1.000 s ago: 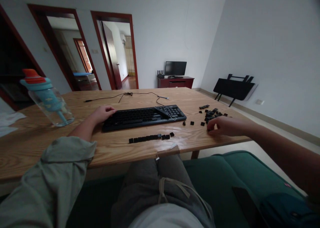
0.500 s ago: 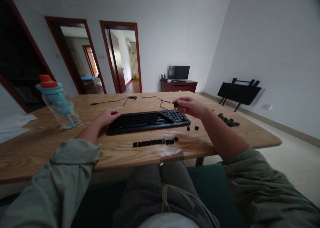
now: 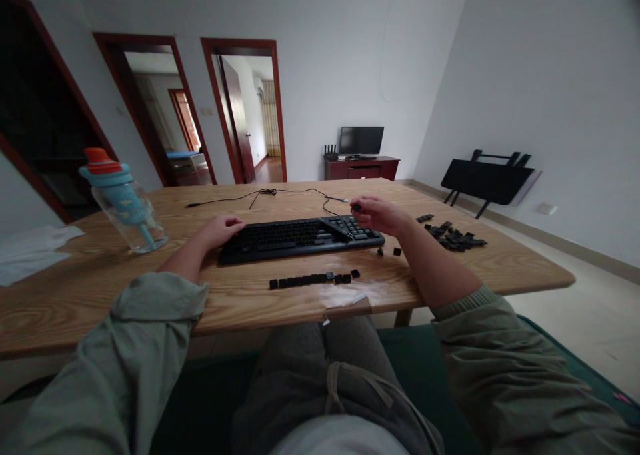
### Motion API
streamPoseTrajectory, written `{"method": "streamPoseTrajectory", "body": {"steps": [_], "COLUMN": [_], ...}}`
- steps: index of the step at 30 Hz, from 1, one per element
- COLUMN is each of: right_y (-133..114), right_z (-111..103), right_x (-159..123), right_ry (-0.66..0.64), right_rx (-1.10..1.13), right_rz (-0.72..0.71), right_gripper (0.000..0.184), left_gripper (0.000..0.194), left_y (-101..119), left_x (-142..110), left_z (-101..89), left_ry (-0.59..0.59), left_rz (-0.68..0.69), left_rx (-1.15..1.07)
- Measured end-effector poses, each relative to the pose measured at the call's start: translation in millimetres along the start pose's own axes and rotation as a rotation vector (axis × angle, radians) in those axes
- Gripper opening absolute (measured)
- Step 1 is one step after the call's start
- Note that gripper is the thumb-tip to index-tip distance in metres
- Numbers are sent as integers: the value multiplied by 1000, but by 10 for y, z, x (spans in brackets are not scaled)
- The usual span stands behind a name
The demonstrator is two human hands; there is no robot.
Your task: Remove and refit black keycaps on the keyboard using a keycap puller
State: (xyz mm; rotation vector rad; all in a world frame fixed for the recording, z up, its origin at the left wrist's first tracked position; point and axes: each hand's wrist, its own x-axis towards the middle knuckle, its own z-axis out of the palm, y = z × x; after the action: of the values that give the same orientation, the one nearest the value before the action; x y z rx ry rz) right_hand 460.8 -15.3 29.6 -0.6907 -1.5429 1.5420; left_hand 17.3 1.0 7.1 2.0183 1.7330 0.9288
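A black keyboard [image 3: 280,240] lies on the wooden table in front of me. My left hand [image 3: 223,230] holds its left end, fingers curled at the far corner. Above the keyboard's right end, my right hand [image 3: 379,215] pinches a small black keycap [image 3: 356,207] between thumb and fingers. Across the right part of the keys lies a slim dark tool [image 3: 334,229], probably a keycap puller; its wire tips are hard to make out. Nearer me, several keycaps [image 3: 305,280] form a row. Two loose keycaps [image 3: 397,251] sit just below the keyboard's right corner.
A heap of keycaps [image 3: 457,238] lies on the right of the table. At left stand a clear bottle [image 3: 133,212] with a blue and red top and white tissue [image 3: 35,248]. A black cable [image 3: 267,192] runs behind the keyboard. Clear tape [image 3: 350,303] covers the front edge.
My right hand, still pinching the keycap, has turned slightly, so the keycap shows more. The view has shifted a little, and more of the keycap heap shows. My left hand stays at the keyboard.
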Motion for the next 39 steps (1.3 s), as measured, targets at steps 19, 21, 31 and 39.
{"method": "streamPoseTrajectory", "body": {"steps": [19,21,31,39], "right_y": [26,-4,-135,-431], "right_z": [-171,-253,-753,-1271], "right_x": [14,-26,-894,-1142], "right_ry": [262,397,209,300], "right_rx": [-526,-716,-1206,-1345], "right_rz": [-34,-62,275,324], "right_gripper": [25,27,27,36], "left_gripper": [49,49,40,39], "left_y": [-42,-80,-113,-84], "left_x": [26,51,98,86], "left_z": [26,34,50,46], "left_ry": [-14,-15,4,-2], "left_rz": [-17,-12,-4,-19], "left_rx": [-3,-9,42,59]}}
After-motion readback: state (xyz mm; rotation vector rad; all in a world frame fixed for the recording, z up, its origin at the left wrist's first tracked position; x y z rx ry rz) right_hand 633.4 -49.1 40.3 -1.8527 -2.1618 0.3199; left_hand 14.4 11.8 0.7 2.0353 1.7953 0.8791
